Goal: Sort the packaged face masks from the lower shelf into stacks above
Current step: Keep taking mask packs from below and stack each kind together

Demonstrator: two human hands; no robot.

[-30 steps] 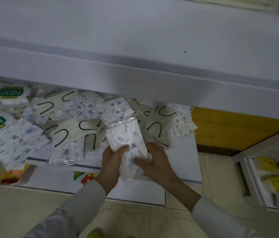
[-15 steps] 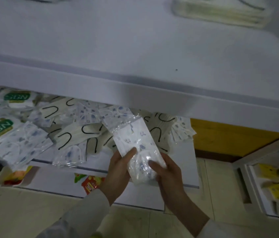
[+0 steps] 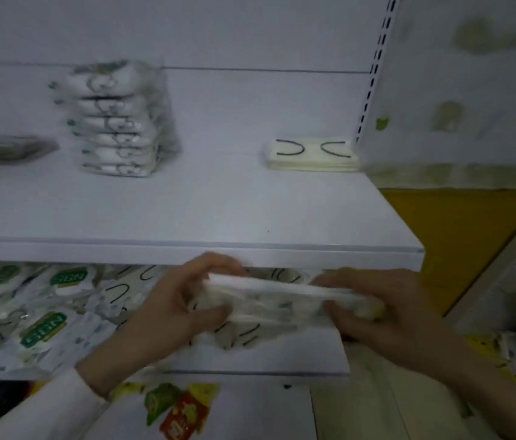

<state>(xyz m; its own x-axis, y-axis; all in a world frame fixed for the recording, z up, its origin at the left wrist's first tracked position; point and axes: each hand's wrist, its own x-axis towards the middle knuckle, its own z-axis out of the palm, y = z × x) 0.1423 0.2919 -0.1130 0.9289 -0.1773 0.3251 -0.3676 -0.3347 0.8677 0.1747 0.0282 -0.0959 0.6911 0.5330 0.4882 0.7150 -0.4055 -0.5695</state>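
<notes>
Upper shelf (image 3: 218, 211): white board carrying a tall printed stack (image 3: 120, 122), a low cream stack (image 3: 310, 154) beside the slotted upright (image 3: 374, 68), and a dark flat pack (image 3: 6, 149) far left.
Lower shelf (image 3: 250, 360): white, strewn with loose mask packets (image 3: 44, 312).
Held packet (image 3: 285, 300): blurred, level, just before the upper shelf's front edge.
Left hand (image 3: 180, 300): curled round the packet's left end.
Right hand (image 3: 386, 315): gripping its right end.
Room: yellow panel (image 3: 459, 236) at right.

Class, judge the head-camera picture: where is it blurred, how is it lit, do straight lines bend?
Head view: dim, bluish light; motion blur smears the left hand, right hand and the mask bundle they grip, also the tall stack; the cream stack is sharper; the slotted post curves.
</notes>
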